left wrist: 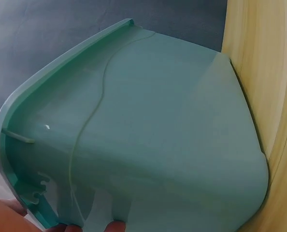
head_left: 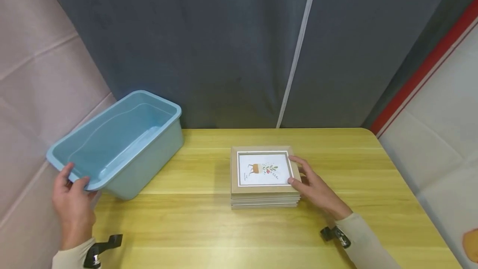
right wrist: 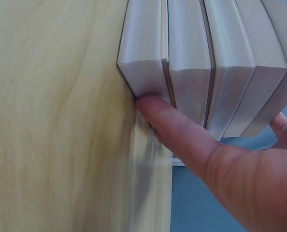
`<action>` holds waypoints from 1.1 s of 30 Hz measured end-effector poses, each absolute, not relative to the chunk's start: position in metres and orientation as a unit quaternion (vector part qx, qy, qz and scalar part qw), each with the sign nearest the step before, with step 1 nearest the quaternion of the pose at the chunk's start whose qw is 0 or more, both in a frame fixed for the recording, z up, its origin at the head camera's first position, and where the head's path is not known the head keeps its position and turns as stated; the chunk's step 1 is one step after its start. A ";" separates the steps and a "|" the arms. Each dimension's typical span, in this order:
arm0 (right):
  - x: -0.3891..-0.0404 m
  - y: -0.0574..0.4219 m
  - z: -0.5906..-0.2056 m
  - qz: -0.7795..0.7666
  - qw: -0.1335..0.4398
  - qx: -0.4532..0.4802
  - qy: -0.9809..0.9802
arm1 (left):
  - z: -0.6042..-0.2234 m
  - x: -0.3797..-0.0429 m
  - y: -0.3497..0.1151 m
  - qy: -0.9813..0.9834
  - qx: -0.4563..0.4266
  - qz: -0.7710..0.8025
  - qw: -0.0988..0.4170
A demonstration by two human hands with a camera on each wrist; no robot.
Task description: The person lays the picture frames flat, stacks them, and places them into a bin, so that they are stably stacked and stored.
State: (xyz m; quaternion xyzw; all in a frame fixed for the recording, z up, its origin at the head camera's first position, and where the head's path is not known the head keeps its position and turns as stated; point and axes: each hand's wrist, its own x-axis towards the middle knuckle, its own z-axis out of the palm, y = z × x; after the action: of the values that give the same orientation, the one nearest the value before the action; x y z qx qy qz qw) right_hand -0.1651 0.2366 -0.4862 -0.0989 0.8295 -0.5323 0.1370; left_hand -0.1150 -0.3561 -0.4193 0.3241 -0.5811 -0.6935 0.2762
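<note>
A pale blue plastic bin (head_left: 149,165) stands at the left of the table, its open top facing up. My left hand (head_left: 72,209) grips the near corner of its rim, some fingers over the edge; in the left wrist view, fingertips touch the bin's outer wall (left wrist: 167,111). In the middle lies a stack of picture frames (head_left: 265,200). The top picture frame (head_left: 263,169) has a beige border and a plant print. Along the stack's right side rests my right hand (head_left: 317,188). One straight finger (right wrist: 177,128) touches the lowest picture frame (right wrist: 143,53) in the right wrist view.
The wooden table (head_left: 179,227) reaches back to a dark grey curtain (head_left: 209,53). Pinkish fabric (head_left: 45,86) borders the left side, close to the bin. A white sheet with a red band (head_left: 418,69) hangs at the right.
</note>
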 end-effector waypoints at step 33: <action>-0.162 0.231 -0.485 -0.550 0.134 -0.110 0.817 | -0.432 -0.105 -0.279 -0.650 0.191 -0.698 0.230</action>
State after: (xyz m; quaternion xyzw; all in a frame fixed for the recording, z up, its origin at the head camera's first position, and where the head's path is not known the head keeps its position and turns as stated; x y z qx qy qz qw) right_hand -0.1620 0.2309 -0.4853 -0.1098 0.8169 -0.5500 0.1343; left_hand -0.1047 -0.2789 -0.4317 0.1913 -0.6501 -0.6984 0.2303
